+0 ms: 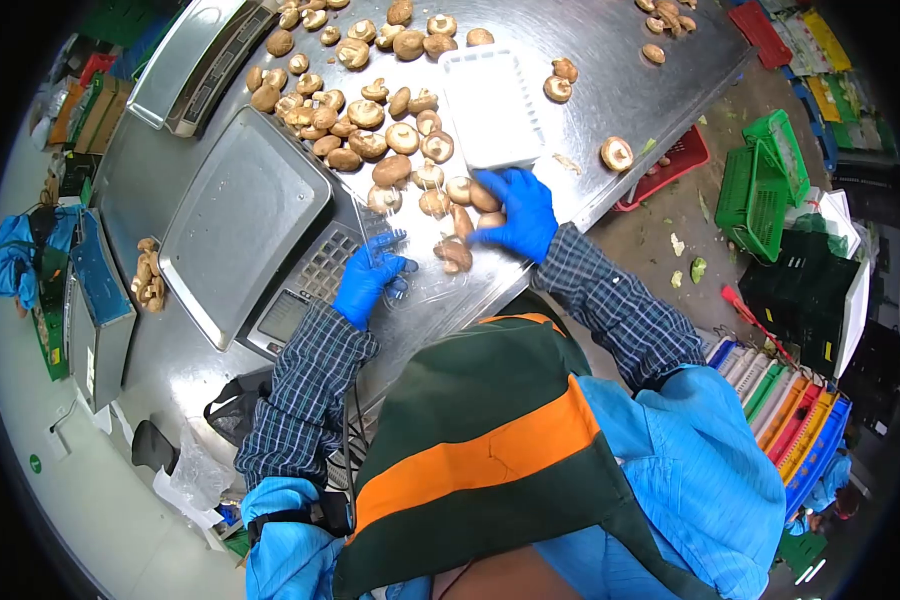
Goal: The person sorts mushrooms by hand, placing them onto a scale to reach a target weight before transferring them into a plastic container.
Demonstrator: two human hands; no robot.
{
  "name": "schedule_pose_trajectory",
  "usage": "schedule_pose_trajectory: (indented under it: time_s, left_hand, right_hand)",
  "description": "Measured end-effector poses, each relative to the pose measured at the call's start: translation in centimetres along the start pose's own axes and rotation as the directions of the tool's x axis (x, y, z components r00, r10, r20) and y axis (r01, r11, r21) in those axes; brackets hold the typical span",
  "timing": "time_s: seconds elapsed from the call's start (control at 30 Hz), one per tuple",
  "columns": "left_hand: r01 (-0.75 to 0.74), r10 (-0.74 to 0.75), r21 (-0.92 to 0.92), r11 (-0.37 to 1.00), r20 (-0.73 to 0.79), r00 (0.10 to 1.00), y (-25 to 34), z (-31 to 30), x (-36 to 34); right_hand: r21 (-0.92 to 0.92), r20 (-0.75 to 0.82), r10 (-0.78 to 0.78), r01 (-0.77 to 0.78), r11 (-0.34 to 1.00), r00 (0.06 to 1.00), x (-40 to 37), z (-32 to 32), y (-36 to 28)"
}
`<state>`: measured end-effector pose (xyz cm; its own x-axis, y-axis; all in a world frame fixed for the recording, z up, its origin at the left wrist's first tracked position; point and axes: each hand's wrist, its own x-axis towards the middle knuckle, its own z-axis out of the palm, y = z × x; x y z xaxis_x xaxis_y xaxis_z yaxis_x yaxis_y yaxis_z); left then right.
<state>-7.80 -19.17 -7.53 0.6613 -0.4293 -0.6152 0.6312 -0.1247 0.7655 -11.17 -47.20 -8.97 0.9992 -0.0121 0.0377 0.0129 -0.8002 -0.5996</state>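
Both my hands wear blue gloves. My left hand [370, 278] grips the edge of a clear plastic bag [415, 285] lying on the steel table [630, 90], beside the keypad of a scale. My right hand [515, 212] is closed over a few brown mushrooms [475, 200] at the bag's mouth. One mushroom [454, 254] lies inside the clear plastic. A large heap of loose mushrooms [365, 115] spreads across the table beyond my hands. An empty white foam tray [490, 105] lies just past my right hand.
A weighing scale [240, 225] with a steel platter stands left of my hands, and a second scale [195, 60] sits farther back. Green crates [760, 185] and a red crate [675, 160] are on the floor to the right. Coloured stacked crates [790, 420] stand lower right.
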Motion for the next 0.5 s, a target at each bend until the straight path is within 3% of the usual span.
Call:
schedule_pose_trajectory:
  time_s: [0.07, 0.13, 0.27, 0.33, 0.37, 0.4, 0.43, 0.47, 0.5]
  left_hand:
    - [-0.018, 0.017, -0.026, 0.999, -0.014, 1.0, 0.2, 0.2, 0.0]
    - [-0.028, 0.027, -0.039, 0.999, -0.022, 0.999, 0.3, 0.3, 0.1]
    - [-0.001, 0.001, 0.011, 1.0, 0.007, 1.0, 1.4, 0.4, 0.1]
    - [-0.032, 0.032, -0.004, 0.999, 0.01, 0.999, 2.4, 1.4, 0.0]
    - [-0.069, 0.069, -0.03, 0.997, 0.013, 0.997, 2.9, 2.1, 0.2]
    - [-0.073, 0.073, -0.042, 0.996, 0.012, 0.997, 3.4, 2.9, 0.4]
    - [-0.073, 0.075, -0.028, 0.997, 0.07, 0.995, 3.7, 3.7, 0.8]
    - [-0.077, 0.078, -0.015, 0.997, 0.127, 0.989, 3.9, 4.5, 1.3]
    - [-0.083, 0.085, -0.024, 0.996, 0.156, 0.984, 3.9, 5.4, 1.8]
  right_hand:
    - [0.214, 0.029, 0.052, -0.057, 0.975, 0.998, 1.8, -2.0, -0.7]
    - [0.094, -0.053, 0.01, -0.005, 0.996, 0.999, 3.3, -0.7, 1.4]
    - [0.486, -0.011, 0.267, -0.228, 0.844, 0.964, 10.1, 0.4, 4.8]
    - [0.44, 0.008, 0.233, -0.213, 0.872, 0.972, 11.1, -2.0, 3.9]
    - [0.507, 0.074, 0.251, -0.253, 0.824, 0.965, 10.4, -2.9, 2.8]
    - [0.627, 0.265, 0.239, -0.355, 0.693, 0.934, 9.2, -3.6, 1.4]
    - [0.717, 0.44, 0.173, -0.46, 0.523, 0.881, 7.4, -3.9, -0.1]
    - [0.727, 0.547, 0.101, -0.532, 0.434, 0.831, 5.5, -3.7, -1.3]
    - [0.843, 0.417, 0.072, -0.415, 0.342, 0.906, 3.5, -2.9, -3.1]
